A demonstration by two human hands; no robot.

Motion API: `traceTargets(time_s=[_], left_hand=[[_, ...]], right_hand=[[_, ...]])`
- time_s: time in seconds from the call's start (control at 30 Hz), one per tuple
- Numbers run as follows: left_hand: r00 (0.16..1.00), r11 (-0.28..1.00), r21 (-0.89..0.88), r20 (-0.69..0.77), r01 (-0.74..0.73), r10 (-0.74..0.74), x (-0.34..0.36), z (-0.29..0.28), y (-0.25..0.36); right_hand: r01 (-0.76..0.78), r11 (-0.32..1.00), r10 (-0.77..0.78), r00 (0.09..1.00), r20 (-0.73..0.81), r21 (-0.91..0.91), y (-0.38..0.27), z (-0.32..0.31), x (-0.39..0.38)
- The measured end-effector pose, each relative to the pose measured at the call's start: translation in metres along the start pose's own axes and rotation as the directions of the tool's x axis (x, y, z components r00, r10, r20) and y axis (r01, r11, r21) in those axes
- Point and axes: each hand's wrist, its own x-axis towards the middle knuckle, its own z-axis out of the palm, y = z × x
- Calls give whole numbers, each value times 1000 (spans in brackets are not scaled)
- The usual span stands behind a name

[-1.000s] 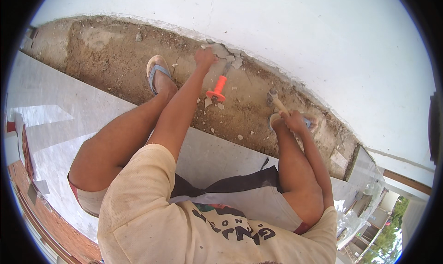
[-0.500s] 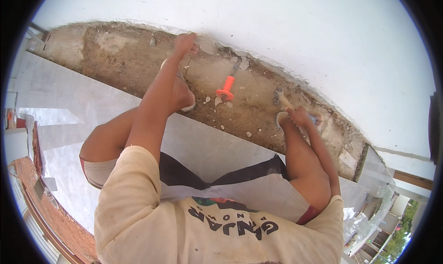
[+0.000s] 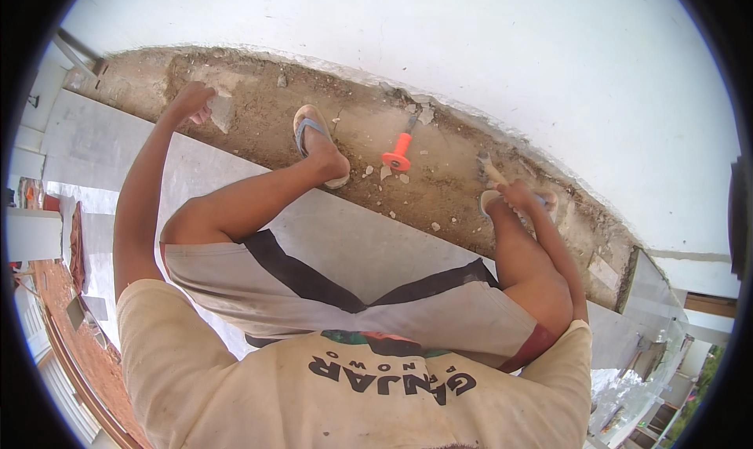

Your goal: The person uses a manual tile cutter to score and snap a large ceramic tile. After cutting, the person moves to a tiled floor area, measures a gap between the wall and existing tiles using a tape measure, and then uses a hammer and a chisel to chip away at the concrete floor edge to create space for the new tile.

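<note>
My left hand (image 3: 194,102) is out at the far left over the dirt strip, fingers curled at the edge of a flat, pale chunk of plaster (image 3: 222,113). Down by my right foot, my right hand (image 3: 515,195) is closed around the wooden handle of a hammer (image 3: 492,171), its grey head toward the wall. Between my feet lies a chisel (image 3: 400,151) with an orange grip and round guard; its metal end points at the wall's base. Neither hand touches it.
A white wall (image 3: 486,49) with a ragged lower edge runs along the far side. Pale rubble bits (image 3: 386,172) lie around the chisel. Large grey floor slabs (image 3: 337,229) border the strip. My sandalled feet (image 3: 314,127) stand in the dirt.
My left hand has moved from the wall's base to the far left, with the plaster chunk at its fingers. The right hand keeps its hold on the hammer. The view has shifted slightly.
</note>
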Motion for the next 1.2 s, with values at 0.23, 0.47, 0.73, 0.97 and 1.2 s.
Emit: traceTargets(time_s=[0.23,0.47,0.73,0.97,1.2], left_hand=[[957,947,-148,-11,285,-289,-115,5,-169],[858,815,-386,-102,433,-504,-240,62,-270],[699,512,-635,64,579,-712,-341,81,-380],[630,185,-876,161,446,-759,-384,134,-424],[431,252,-655,124,712,-894,-400,147,-439]], right_hand=[[36,999,-36,999,-5,12,10,0,2],[3,996,-4,1000,-7,-94,15,-4,-2],[24,993,-20,999,34,-114,-2,1,0],[28,985,-22,999,36,-169,-2,-5,-9],[26,982,-20,999,36,-189,-2,-4,-5]])
